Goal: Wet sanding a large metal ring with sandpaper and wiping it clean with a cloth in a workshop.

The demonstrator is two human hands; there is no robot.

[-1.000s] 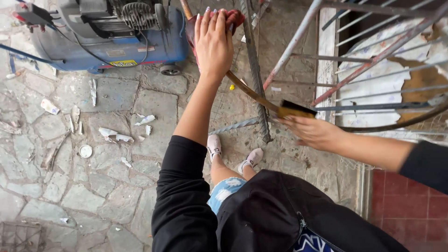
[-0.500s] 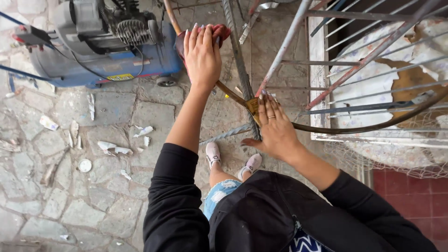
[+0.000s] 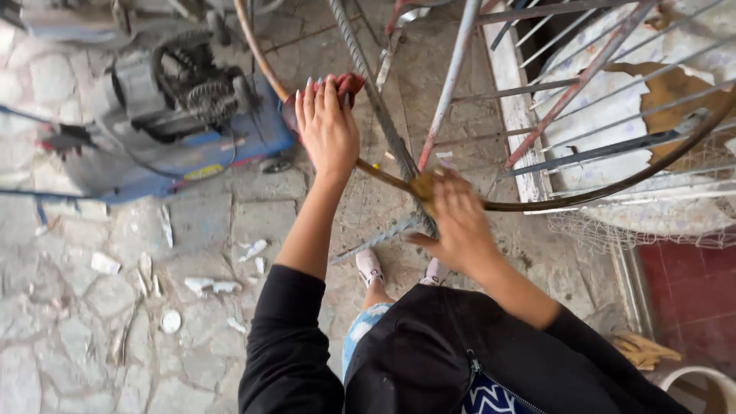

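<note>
Since half a second ago, the right hand (image 3: 458, 222) has slid a little along the curved metal rod (image 3: 583, 198) and now blurs with motion, while the blue air compressor (image 3: 165, 126) sits closer to the left edge of the view. Beside that machine, the left hand (image 3: 328, 126) lies flat, fingers straight and together, pressing a red cloth (image 3: 349, 83) against the rod's upper stretch, where it rises toward the top of the frame. Further right, the right hand curls around the rod with something yellowish under the fingers; how firmly it grips I cannot tell through the blur. From there the rod sweeps in a long arc across the metal grille (image 3: 613, 100). It looks stiff yet springy, thin, rusty and rough, so a padded hold spaced well apart along the curve seems the steadiest grip.
</note>
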